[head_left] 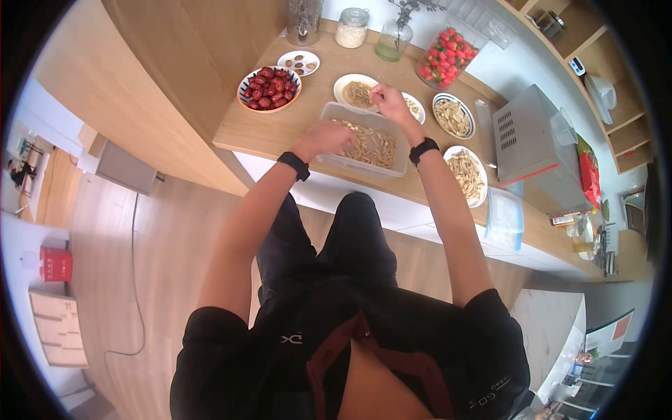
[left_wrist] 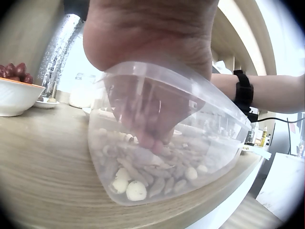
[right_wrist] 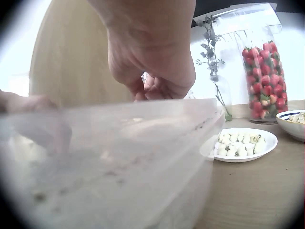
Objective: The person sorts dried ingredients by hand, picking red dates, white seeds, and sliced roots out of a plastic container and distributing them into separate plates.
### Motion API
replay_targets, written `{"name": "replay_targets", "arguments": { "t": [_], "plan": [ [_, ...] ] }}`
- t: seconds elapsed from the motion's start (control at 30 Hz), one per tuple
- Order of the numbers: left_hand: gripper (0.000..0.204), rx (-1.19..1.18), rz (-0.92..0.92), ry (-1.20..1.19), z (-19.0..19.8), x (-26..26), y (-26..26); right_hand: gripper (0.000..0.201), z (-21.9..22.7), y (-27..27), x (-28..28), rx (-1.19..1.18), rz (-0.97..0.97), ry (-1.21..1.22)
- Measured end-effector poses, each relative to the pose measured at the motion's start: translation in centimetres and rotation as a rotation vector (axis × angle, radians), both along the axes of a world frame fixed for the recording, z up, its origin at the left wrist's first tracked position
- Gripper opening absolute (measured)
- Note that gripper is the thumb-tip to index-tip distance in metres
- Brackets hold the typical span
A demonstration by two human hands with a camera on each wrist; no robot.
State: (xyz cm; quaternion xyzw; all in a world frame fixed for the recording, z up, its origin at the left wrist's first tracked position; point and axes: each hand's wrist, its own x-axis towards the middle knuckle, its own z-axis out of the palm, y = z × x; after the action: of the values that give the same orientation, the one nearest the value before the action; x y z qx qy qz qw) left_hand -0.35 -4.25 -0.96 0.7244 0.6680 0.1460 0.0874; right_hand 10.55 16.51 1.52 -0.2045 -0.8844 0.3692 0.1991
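Note:
A translucent plastic box (head_left: 401, 159) holds many tan elongated pieces (head_left: 376, 148) and several cream-white round seeds (left_wrist: 137, 191). My left hand (head_left: 327, 138) reaches over the box's left side, its fingertips down among the pieces. Past the box's far rim, my right hand (head_left: 392, 103) hovers with bent fingers near a white plate (head_left: 338, 87) of fine brownish pieces. Beside that hand is a smaller white plate (right_wrist: 270, 141) bearing short cream pieces with dark tips (right_wrist: 240, 149). I cannot tell whether either hand pinches anything.
Red dates (head_left: 271, 89) fill a bowl at the left, with a small plate of brown nuts (head_left: 299, 63) behind. Strawberries (head_left: 448, 58) in a clear container, a glass jar (head_left: 352, 28) and a vase (head_left: 394, 43) line the back. Dishes of pale slices (head_left: 451, 115) and a grey appliance (head_left: 535, 140) stand right.

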Motion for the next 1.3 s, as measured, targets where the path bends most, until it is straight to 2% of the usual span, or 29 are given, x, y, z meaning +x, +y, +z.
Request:
{"name": "replay_targets", "arguments": {
  "t": [0.13,0.2,0.27,0.33,0.43,0.6,0.67,0.7,0.77,0.8,0.87,0.97,1.03,1.1,1.13,1.17,1.2,1.23,1.27,1.3],
  "plan": [
    [0.021,0.003,0.013,-0.187,-0.9,0.0,0.5,0.016,-3.6,2.8,-1.2,0.102,0.011,0.069],
    [0.022,-0.035,0.018,-0.248,-1.3,-0.1,0.7,0.017,-4.1,2.1,-1.1,0.175,-0.101,-0.001],
    [0.023,0.097,-0.017,-0.193,-0.8,0.1,0.4,0.017,-3.4,0.8,-1.0,0.211,-0.186,0.007],
    [0.024,0.051,-0.009,-0.23,0.3,0.6,-0.1,0.017,-3.0,0.1,-0.6,0.248,-0.27,0.009],
    [0.025,0.014,0.034,-0.243,0.8,0.9,-0.2,0.018,-2.7,-0.1,-0.2,0.192,-0.276,-0.032],
    [0.025,0.006,0.065,-0.222,1.1,0.8,0.0,0.018,-1.9,0.1,-0.4,0.231,-0.242,-0.041],
    [0.024,-0.065,0.171,-0.31,1.3,1.4,-0.4,0.018,-2.2,-0.3,-0.2,0.244,-0.258,-0.067],
    [0.024,-0.089,0.169,-0.309,1.0,1.5,-0.7,0.018,-2.3,-0.6,0.0,0.221,-0.263,-0.071],
    [0.022,0.057,0.043,-0.358,0.4,0.5,-0.1,0.018,-2.3,-0.3,-0.2,0.224,-0.264,-0.083],
    [0.022,0.052,0.039,-0.347,0.5,-0.1,0.4,0.017,-2.3,-0.3,-0.2,0.223,-0.256,-0.102],
    [0.02,-0.007,0.072,-0.696,0.3,-1.3,1.3,0.017,-2.0,-0.1,-0.2,0.207,-0.233,-0.075],
    [0.02,0.056,0.089,-0.766,3.3,-3.5,4.0,0.016,-1.7,-0.5,0.5,0.174,-0.196,-0.045],
    [0.02,0.039,0.154,-0.713,4.2,-5.6,6.8,0.015,-1.2,-1.3,1.1,0.151,-0.186,-0.035],
    [0.02,0.022,0.224,-0.67,4.4,-6.8,9.1,0.013,-0.4,-2.5,2.5,0.259,-0.156,0.079],
    [0.021,0.006,0.253,-0.548,4.9,-6.9,10.1,0.013,-0.1,-3.0,3.3,0.257,-0.154,0.077],
    [0.023,-0.012,0.282,-0.426,4.8,-7.2,10.8,0.012,0.0,-3.7,4.1,0.292,-0.129,0.173],
    [0.023,-0.02,0.284,-0.427,4.4,-7.3,11.3,0.01,0.0,-4.7,5.1,0.322,-0.106,0.268],
    [0.025,-0.011,0.303,-0.313,4.2,-7.6,12.0,0.01,-0.2,-5.3,5.9,0.32,-0.108,0.267],
    [0.027,-0.002,0.32,-0.198,3.9,-7.8,12.5,0.011,-0.3,-6.0,6.7,0.348,-0.066,0.146],
    [0.027,-0.007,0.318,-0.198,3.3,-7.9,12.6,0.012,-0.4,-6.5,7.5,0.373,-0.023,0.024]
  ]
}}
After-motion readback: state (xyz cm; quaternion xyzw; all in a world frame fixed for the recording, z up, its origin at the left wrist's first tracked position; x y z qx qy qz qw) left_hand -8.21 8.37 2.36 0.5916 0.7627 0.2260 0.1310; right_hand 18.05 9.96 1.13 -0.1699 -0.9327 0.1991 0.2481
